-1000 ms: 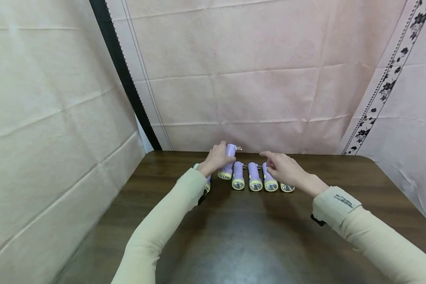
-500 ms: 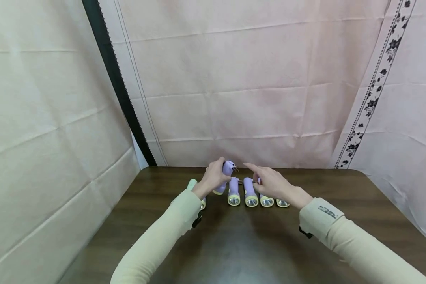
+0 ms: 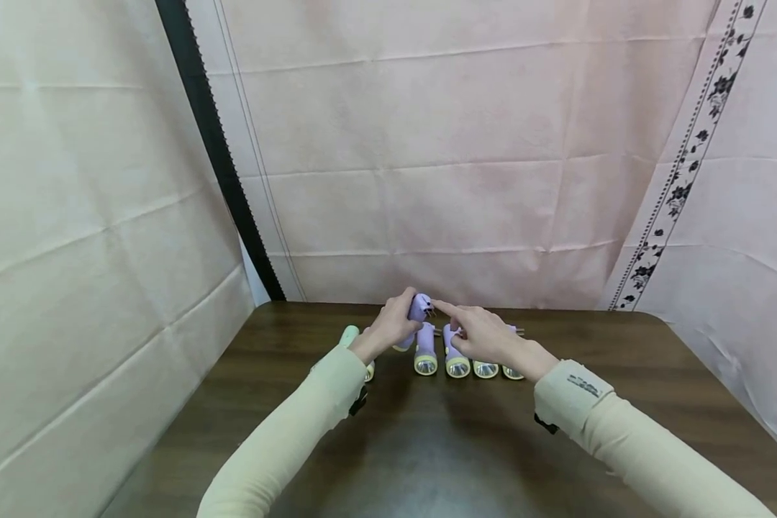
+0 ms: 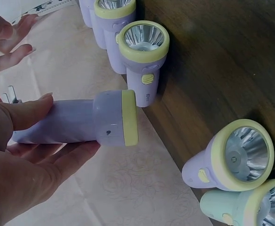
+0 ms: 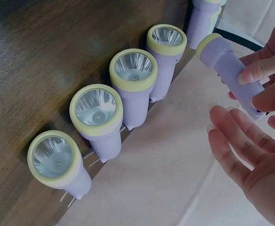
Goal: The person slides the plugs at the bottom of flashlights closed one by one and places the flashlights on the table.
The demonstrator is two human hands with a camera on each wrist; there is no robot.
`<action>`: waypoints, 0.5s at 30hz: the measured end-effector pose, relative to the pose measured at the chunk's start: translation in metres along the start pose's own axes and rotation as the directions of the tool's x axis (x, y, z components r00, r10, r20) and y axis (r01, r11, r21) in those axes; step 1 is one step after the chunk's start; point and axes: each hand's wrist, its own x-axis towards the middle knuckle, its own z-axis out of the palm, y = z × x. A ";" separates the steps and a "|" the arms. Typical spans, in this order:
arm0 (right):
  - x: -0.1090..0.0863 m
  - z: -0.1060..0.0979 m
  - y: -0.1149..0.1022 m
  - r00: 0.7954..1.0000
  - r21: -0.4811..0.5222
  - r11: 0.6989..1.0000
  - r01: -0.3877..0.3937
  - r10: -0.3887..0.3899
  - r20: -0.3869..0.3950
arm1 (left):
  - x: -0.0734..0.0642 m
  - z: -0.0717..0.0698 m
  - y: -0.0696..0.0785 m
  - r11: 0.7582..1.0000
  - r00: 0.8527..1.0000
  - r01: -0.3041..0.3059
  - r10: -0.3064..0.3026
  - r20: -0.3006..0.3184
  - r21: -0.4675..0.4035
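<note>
- Grips one lilac flashlight (image 4: 81,120) in the left hand (image 3: 386,329), with thumb on one side and fingers on the other.
- Holds it raised off the table (image 3: 375,446) near the far edge, tilted, with yellow-rimmed head toward 7 o'clock and tail toward 1 o'clock in the head view.
- Bares two metal prongs (image 4: 11,92) at its tail.
- Aims the straight index finger of the right hand (image 3: 488,339) at that tail from 4 o'clock, with the other fingers loosely bent around nothing; cannot tell whether touching or just beside.
- On the table, from 6 round to 4 o'clock of the held one: four lilac flashlights (image 5: 133,89) in a row, with heads toward 6 o'clock and silver reflectors showing.
- At 7 to 8 o'clock of it, partly hidden by the left hand in the head view: one outlying lilac flashlight (image 4: 231,157) and, just beside, one mint-green flashlight (image 4: 222,205).
- In all: seven flashlights, six lilac and one mint green.
- Behind the table, at 12 o'clock: pale cloth (image 3: 427,144), with one black band (image 3: 220,151) toward 10 o'clock and one floral strip (image 3: 689,158) toward 2 o'clock.
</note>
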 end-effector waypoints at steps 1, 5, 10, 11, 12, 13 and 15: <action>0.000 0.000 0.000 1.000 -0.005 1.000 0.000 0.000 -0.002 | 0.001 0.000 0.001 1.000 1.000 -0.003 0.003 -0.001 0.001; 0.001 -0.002 0.002 1.000 -0.023 1.000 0.004 -0.004 -0.010 | 0.003 -0.002 0.004 1.000 1.000 -0.023 0.023 -0.008 0.013; -0.001 -0.001 0.001 1.000 -0.027 1.000 0.007 -0.007 -0.014 | 0.001 0.000 0.004 0.999 0.999 -0.036 0.036 -0.008 0.001; -0.001 0.000 0.001 1.000 -0.030 1.000 0.010 -0.011 -0.015 | 0.000 0.000 0.003 0.999 0.999 -0.036 0.036 -0.007 0.000; -0.001 0.001 0.000 1.000 -0.034 0.999 0.014 -0.015 -0.015 | -0.001 0.001 0.003 0.999 0.999 -0.035 0.035 -0.005 0.001; -0.002 0.003 0.000 1.000 -0.039 0.999 0.020 -0.020 -0.017 | -0.001 0.002 0.002 0.999 0.999 -0.032 0.032 -0.002 0.003; -0.002 0.005 -0.001 0.999 -0.053 0.998 0.031 -0.032 -0.021 | -0.003 0.002 0.002 0.999 1.000 -0.030 0.030 0.001 0.013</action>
